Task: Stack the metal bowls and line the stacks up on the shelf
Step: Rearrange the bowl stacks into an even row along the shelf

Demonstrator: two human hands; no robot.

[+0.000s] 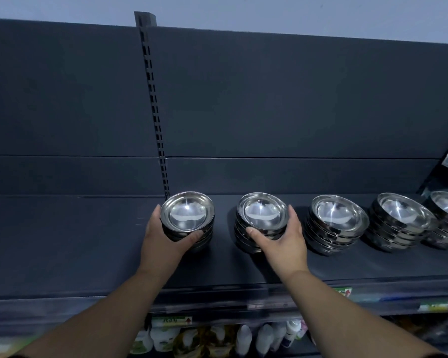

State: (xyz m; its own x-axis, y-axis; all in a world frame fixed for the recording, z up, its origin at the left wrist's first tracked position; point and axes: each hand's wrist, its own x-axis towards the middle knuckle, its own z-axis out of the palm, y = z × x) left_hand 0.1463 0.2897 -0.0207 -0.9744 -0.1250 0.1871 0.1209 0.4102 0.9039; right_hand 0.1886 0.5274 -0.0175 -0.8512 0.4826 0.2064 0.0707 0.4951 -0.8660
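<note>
Gripping two stacks: left hand (163, 236) curled round the end stack (188, 218) of metal bowls, right hand (282, 241) curled round the next stack (261, 215), both sitting on the shelf (88, 241). Probably lining up now. Next, sliding them level with the other stacks (336, 223), without tipping.

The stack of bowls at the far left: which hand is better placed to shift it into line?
Left. The left hand grips the far-left stack, thumb across its front; the right hand holds the second stack beside it.
</note>
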